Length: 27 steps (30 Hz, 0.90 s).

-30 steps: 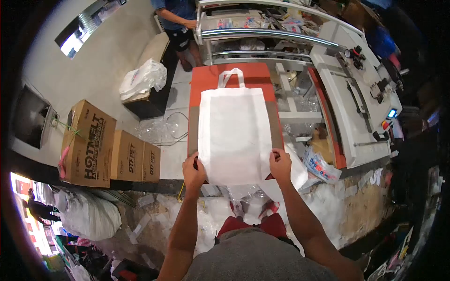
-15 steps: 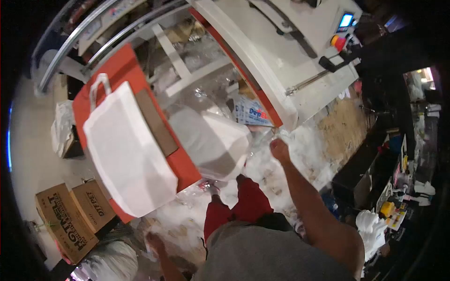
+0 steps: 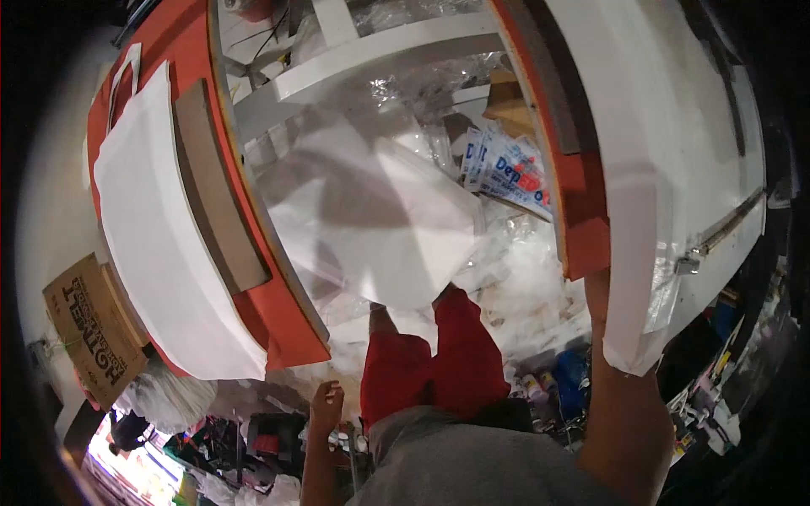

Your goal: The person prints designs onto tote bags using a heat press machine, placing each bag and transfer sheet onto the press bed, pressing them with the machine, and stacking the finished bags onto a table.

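Observation:
My left hand (image 3: 326, 406) hangs low beside my red shorts, its fingers loosely curled and apart, nothing in it. My right arm (image 3: 629, 422) reaches up under the right-hand red board (image 3: 584, 219); the hand itself is hidden behind that board and the white fabric piece (image 3: 634, 261) lying over its edge. A flat white fabric bag (image 3: 173, 244) with a loop handle (image 3: 126, 80) lies on the left red board (image 3: 297, 333), beside a grey-brown strip (image 3: 221, 190). Between the boards, white fabric pieces (image 3: 405, 228) lie piled low in front of my legs.
White frame bars (image 3: 388, 55) cross the gap between the boards. Printed blue-and-red lettered packs (image 3: 515, 173) and clear plastic lie below. A brown carton (image 3: 93, 329) stands at left. A metal latch (image 3: 688, 266) juts from the white machine panel (image 3: 709, 169).
My view has moved closer to the boards. My right hand, visible before as a closed hand beside the right board, is now hidden under it. My left hand has come up beside my shorts.

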### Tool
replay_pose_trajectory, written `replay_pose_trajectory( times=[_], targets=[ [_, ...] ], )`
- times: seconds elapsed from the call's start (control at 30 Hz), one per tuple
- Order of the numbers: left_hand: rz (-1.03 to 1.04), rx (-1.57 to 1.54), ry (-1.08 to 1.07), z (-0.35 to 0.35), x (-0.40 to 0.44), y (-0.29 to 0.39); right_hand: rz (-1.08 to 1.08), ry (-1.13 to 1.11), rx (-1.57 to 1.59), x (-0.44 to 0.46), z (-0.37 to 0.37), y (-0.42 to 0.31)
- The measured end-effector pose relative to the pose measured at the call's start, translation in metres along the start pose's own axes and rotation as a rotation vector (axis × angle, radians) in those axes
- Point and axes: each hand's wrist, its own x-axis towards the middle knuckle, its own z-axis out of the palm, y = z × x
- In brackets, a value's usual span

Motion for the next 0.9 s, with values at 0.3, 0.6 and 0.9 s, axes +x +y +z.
replay_pose_trajectory(
  times=[0.3,0.6,0.9],
  targets=[
    [0.026,-0.013,-0.013,-0.011,0.008,0.02,-0.01,0.072,0.028,-0.012,-0.042,-0.016],
    [0.06,-0.109,0.004,-0.028,0.023,-0.059,-0.023,0.141,0.061,-0.006,-0.087,-0.051],
    [-0.012,-0.112,0.013,-0.044,0.039,-0.102,-0.026,0.246,0.124,-0.011,-0.134,-0.075]
  ],
)
